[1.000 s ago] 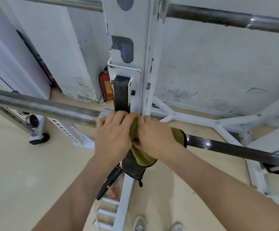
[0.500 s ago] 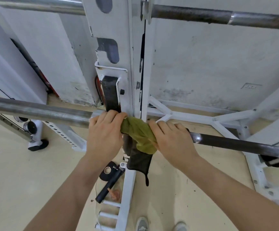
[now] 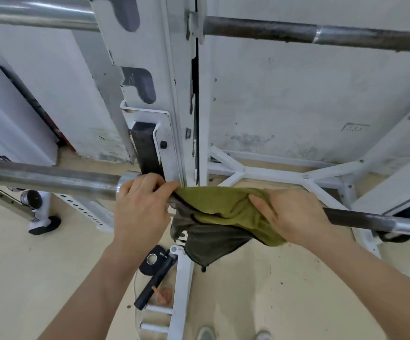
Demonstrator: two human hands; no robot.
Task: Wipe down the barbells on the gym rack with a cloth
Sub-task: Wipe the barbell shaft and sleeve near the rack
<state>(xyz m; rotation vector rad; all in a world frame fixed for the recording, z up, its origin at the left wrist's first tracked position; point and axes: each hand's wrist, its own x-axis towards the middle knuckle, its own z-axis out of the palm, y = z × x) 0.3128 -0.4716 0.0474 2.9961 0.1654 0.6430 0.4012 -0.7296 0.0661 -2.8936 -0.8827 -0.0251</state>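
- Head view looks down a scuffed white wall [image 3: 309,99] to a pale floor [image 3: 27,278] marked with dark specks.
- A white rack [image 3: 177,94] stands upright in the middle of the frame. Its braced base frame [image 3: 272,173] spreads across the floor to the right.
- The lower barbell [image 3: 51,179] runs across the frame at hand height. Its thick steel sleeve is on the left and its thin dark shaft leaves to the right. It crosses the rack where a black-padded hook [image 3: 146,150] is mounted.
- The upper barbell [image 3: 321,36] lies higher on the rack, well apart from both hands. It is rusty dark with a bright band.
- The cloth [image 3: 223,204], olive green on one face and dark grey on the other, is draped over the lower barbell's shaft between the two hands. A dark corner hangs down below the bar.
- The right hand [image 3: 294,217] wraps its fingers over the cloth's right end and clamps it round the shaft. Its thumb points left along the fabric.
- The left hand [image 3: 141,212] curls its fingers over the lower barbell just beside the sleeve's collar. The cloth's left end touches its forefinger, but I cannot tell whether that end is pinched.
- A black bar-shaped tool [image 3: 156,283] lies on the floor against the rack's foot.
- Two shoe tips [image 3: 206,333] show at the bottom edge.
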